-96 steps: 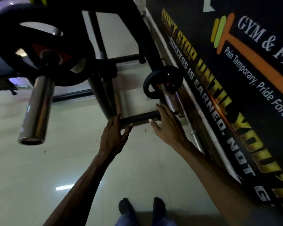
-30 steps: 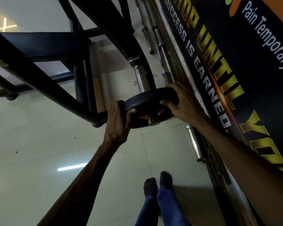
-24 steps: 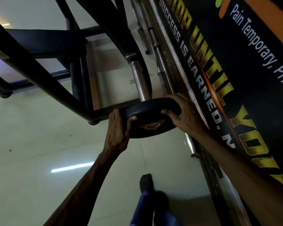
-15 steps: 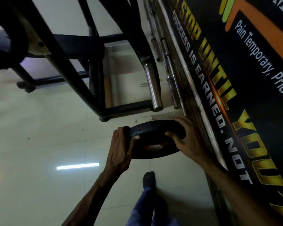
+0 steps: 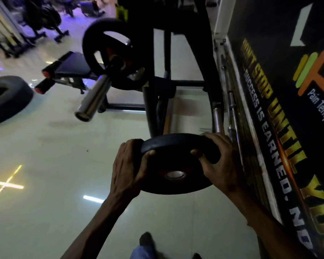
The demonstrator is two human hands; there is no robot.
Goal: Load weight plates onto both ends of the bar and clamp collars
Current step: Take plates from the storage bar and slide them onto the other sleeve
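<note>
Nearest, both forearms reach forward from the bottom of the view, and between them a small black weight plate (image 5: 178,163) is carried at about waist height, tilted so its face and steel-ringed centre hole look up toward the camera. The left hand (image 5: 127,169) is clamped on the plate's left rim, fingers over the far edge and thumb hooked onto the face. The right hand (image 5: 221,165) grips the right rim the same way, thumb on the face, fingers wrapped behind.

To do this step well, I judge the plate should be turned upright so its hole faces the open end of the bar's sleeve (image 5: 93,99), which sits farther off and to the left, then lined up squarely before sliding, with both hands kept on opposite rims so it cannot tip. One large plate (image 5: 108,58) is already on that sleeve, so the small one should be pushed flush against it. No collar is visible.

Far right, spare bars (image 5: 231,94) lean along the banner wall (image 5: 281,113).
</note>
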